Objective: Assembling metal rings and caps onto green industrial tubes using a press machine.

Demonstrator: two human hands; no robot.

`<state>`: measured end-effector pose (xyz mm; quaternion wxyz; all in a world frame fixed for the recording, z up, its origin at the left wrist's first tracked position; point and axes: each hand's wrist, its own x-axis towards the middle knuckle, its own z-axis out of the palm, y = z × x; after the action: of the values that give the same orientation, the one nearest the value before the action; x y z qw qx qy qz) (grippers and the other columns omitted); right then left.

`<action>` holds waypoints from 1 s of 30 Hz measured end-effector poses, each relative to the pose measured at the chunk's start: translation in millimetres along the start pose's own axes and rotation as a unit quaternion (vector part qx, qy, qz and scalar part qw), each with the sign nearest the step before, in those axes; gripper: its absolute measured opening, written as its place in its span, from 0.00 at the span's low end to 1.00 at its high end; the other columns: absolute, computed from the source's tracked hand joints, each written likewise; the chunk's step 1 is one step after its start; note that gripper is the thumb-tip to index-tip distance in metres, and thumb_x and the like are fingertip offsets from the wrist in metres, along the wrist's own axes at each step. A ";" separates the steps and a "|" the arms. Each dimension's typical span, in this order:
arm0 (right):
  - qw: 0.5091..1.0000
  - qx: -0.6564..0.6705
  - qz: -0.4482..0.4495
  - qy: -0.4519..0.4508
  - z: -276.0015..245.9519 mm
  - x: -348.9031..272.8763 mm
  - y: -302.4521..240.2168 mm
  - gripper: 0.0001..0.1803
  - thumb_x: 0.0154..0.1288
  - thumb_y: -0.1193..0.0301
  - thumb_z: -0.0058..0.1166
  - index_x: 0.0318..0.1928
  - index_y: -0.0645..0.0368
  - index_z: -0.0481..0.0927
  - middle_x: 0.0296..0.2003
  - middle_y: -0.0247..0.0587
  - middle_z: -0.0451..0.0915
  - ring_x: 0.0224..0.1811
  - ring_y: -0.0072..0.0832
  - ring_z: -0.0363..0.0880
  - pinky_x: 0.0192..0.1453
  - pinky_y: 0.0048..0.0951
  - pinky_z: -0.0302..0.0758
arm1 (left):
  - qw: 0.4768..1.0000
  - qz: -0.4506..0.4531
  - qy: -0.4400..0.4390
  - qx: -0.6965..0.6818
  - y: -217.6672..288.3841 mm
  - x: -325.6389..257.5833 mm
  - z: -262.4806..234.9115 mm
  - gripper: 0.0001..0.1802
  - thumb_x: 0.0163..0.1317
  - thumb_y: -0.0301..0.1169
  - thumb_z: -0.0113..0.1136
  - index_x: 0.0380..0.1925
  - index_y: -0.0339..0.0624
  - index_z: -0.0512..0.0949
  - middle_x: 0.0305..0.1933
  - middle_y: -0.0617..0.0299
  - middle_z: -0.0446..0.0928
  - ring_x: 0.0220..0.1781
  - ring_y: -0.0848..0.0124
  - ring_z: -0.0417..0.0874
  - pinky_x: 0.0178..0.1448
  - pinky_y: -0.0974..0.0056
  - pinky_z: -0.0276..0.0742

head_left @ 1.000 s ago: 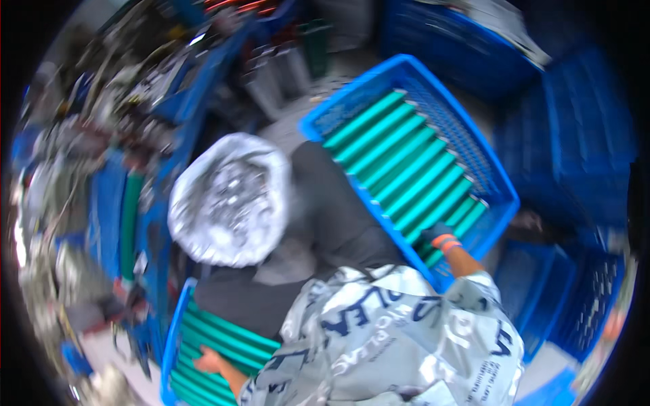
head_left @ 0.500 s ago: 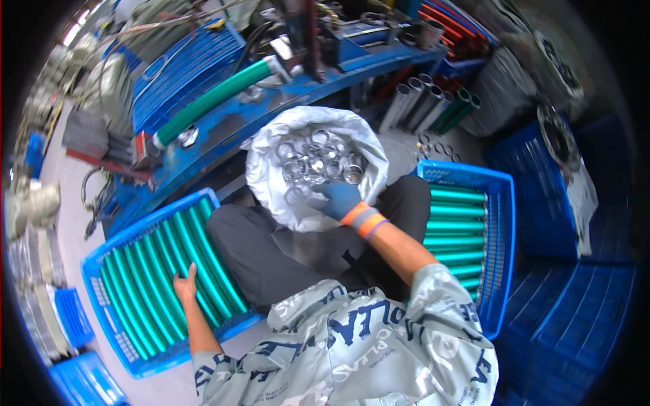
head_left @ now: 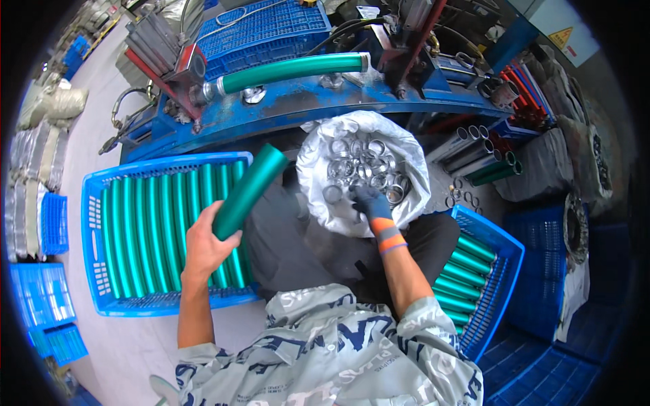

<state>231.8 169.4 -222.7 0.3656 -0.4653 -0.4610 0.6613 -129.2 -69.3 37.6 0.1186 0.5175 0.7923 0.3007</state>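
My bare left hand is closed round the lower end of a green metal tube. The tube slants up and to the right, raised over the right edge of the left blue crate, where several like tubes lie side by side. My right hand, in a dark glove with an orange and grey cuff, reaches into a white sack between my legs. Its fingers are bent down among loose metal rings; whatever they pinch is hidden.
A blue workbench with clamps runs across the front and carries another green tube. To my right stands a blue crate of green tubes. Bare and green pipes and scattered rings lie beyond the sack.
My left hand has lifted a green tube from the left crate and tilted it toward the sack. My right hand stays among the rings. The view has turned leftward.
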 end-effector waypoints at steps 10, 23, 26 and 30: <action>0.902 0.386 0.019 -0.194 18.2 -121.9 -144.7 0.44 0.77 0.44 0.74 0.82 0.53 0.75 0.78 0.45 0.80 0.75 0.58 0.85 0.64 0.48 0.93 | 0.981 0.148 -0.106 0.068 86.9 15.0 -8.9 0.38 0.54 0.28 0.81 0.69 0.44 0.82 0.55 0.49 0.90 0.55 0.43 0.93 0.58 0.45 0.89; 0.959 0.171 -0.126 -0.186 18.7 -136.3 -176.5 0.61 0.60 0.76 0.84 0.89 0.65 0.60 0.74 0.47 0.82 0.76 0.36 0.83 0.84 0.41 0.77 | 0.967 0.196 -0.099 0.128 108.2 15.8 -25.5 0.41 0.48 0.24 0.79 0.68 0.48 0.84 0.45 0.53 0.85 0.48 0.49 0.89 0.53 0.48 0.87; 0.945 0.234 -0.107 -0.204 21.3 -135.8 -175.7 0.63 0.61 0.79 0.82 0.92 0.65 0.56 0.74 0.49 0.83 0.76 0.38 0.83 0.83 0.42 0.78 | 0.954 0.215 -0.119 0.169 107.5 14.2 -23.3 0.41 0.47 0.23 0.79 0.68 0.49 0.85 0.43 0.54 0.83 0.46 0.50 0.89 0.51 0.48 0.85; 0.947 0.230 -0.096 -0.201 23.8 -138.0 -176.6 0.55 0.69 0.81 0.75 0.91 0.67 0.60 0.78 0.52 0.81 0.75 0.36 0.85 0.82 0.40 0.79 | 0.953 0.224 -0.151 0.135 105.5 10.5 -18.0 0.42 0.46 0.23 0.79 0.68 0.50 0.85 0.42 0.55 0.82 0.46 0.51 0.88 0.49 0.47 0.84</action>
<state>260.1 91.4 -13.1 0.4246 -0.1798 -0.4030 0.7906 -63.8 -36.4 116.3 0.0957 0.7324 0.6619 0.1279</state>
